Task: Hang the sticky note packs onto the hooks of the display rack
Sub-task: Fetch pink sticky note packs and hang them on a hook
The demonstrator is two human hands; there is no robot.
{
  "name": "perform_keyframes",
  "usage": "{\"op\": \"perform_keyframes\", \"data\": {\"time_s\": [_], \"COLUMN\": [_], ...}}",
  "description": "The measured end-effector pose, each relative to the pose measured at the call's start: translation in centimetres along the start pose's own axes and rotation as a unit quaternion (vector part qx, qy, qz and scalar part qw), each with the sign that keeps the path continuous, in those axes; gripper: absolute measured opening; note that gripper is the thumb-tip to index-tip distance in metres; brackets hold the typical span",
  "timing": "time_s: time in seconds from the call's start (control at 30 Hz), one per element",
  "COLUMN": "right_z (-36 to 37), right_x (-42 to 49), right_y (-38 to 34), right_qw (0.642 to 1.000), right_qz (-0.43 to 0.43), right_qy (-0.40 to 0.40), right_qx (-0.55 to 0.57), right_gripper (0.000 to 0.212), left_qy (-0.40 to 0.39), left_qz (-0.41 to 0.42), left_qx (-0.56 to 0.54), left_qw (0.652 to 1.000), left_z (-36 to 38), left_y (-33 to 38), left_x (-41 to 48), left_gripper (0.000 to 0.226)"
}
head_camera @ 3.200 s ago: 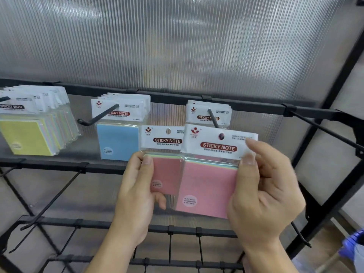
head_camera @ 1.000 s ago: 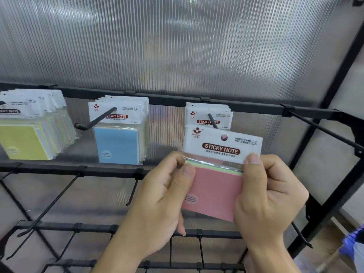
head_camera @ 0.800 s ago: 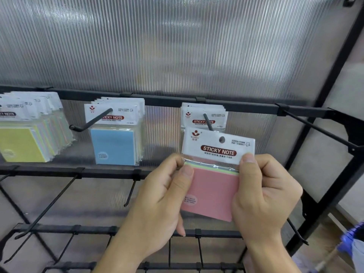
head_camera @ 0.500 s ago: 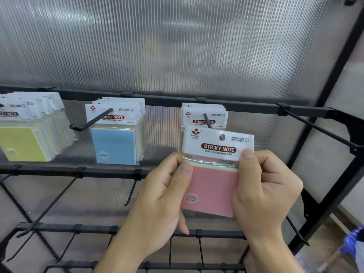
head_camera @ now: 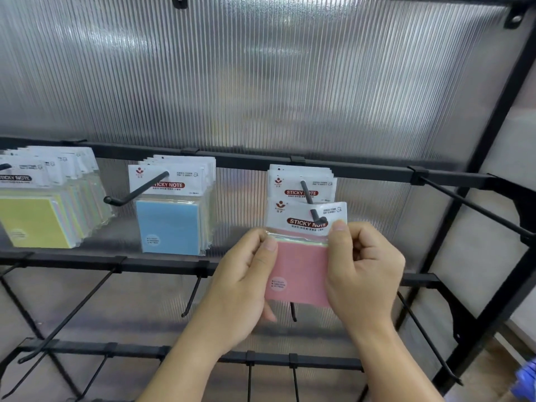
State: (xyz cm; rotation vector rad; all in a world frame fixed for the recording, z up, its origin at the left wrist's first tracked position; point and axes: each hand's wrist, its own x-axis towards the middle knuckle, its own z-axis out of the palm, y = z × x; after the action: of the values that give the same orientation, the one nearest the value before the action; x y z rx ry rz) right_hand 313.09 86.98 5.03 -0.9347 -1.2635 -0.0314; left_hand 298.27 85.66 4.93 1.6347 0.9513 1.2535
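A pink sticky note pack (head_camera: 300, 271) with a white header card is held by both hands. My left hand (head_camera: 240, 282) pinches its left edge and my right hand (head_camera: 362, 274) pinches its right edge near the top. The tip of the black hook (head_camera: 314, 211) pokes through the hole in the pack's header. Several more packs (head_camera: 301, 184) hang further back on the same hook, under the black top rail (head_camera: 249, 162).
Blue packs (head_camera: 171, 219) hang on the middle hook and yellow packs (head_camera: 37, 210) on the left hook. A bare hook (head_camera: 470, 207) juts out at the right. Lower rails (head_camera: 87, 262) carry several bare hooks. A ribbed translucent panel backs the rack.
The pack has moved up and back, and the hook tip now passes through its hole. Earlier my left hand held a second pack, which is gone from it now.
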Motion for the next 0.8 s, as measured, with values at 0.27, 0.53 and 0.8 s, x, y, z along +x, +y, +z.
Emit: {"op": "perform_keyframes", "data": {"time_s": [0.27, 0.53, 0.8], "right_z": [1.6, 1.5, 0.3], "right_x": [3.0, 3.9, -0.1], "right_y": [2.7, 2.9, 1.3], "right_qw": [0.993, 0.977, 0.948], "right_qz": [-0.003, 0.025, -0.059], "right_qy": [-0.041, -0.081, -0.153], "right_qx": [-0.113, -0.196, -0.272], "right_gripper": [0.034, 0.033, 0.022], "left_qy": [0.062, 0.108, 0.126], "left_qz": [0.054, 0.064, 0.045], "left_qx": [0.241, 0.460, 0.576], "left_qw": [0.967, 0.879, 0.807], "left_z": [0.0, -0.6, -0.4], "left_y": [-0.5, 0.0, -0.2], "left_x": [4.5, 5.9, 1.3], "left_gripper": [0.031, 0.031, 0.035]}}
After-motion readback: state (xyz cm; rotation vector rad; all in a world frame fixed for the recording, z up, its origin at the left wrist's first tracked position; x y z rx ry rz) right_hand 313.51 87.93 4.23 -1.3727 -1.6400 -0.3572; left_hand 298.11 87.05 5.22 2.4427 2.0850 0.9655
